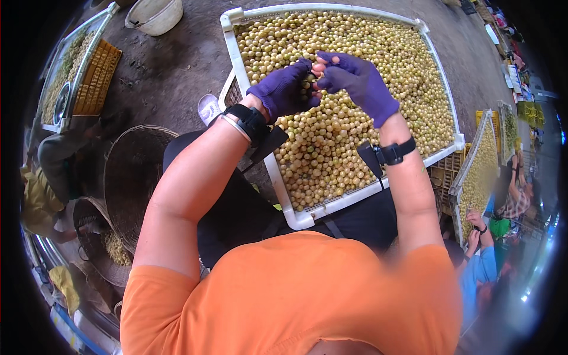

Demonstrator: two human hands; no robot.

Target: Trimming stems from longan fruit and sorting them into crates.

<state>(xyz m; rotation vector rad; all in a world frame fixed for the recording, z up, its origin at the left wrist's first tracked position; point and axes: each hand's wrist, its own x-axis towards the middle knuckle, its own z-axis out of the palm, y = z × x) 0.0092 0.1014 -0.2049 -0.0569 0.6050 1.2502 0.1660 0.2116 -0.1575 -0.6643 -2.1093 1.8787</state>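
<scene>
A white-framed mesh tray (452, 112) lies before me, heaped with small round yellow-green fruits (328, 142). Both my hands are raised over its middle, in purple gloves that leave the fingertips bare. My left hand (286, 90) is curled around a few of these fruits, partly hidden by the fingers. Close beside it, my right hand (359, 83) has its thumb and fingers pinched together, its fingertips meeting those of the left. Whatever lies between the right fingertips is too small to make out. A black band with a small device sits on each wrist.
Wide woven baskets (133, 183) stand at my left, one holding some fruits. Farther left, another tray rests on an orange crate (97, 77). A pale tub (155, 15) is at the far left. On the right, people work at another fruit tray (477, 177).
</scene>
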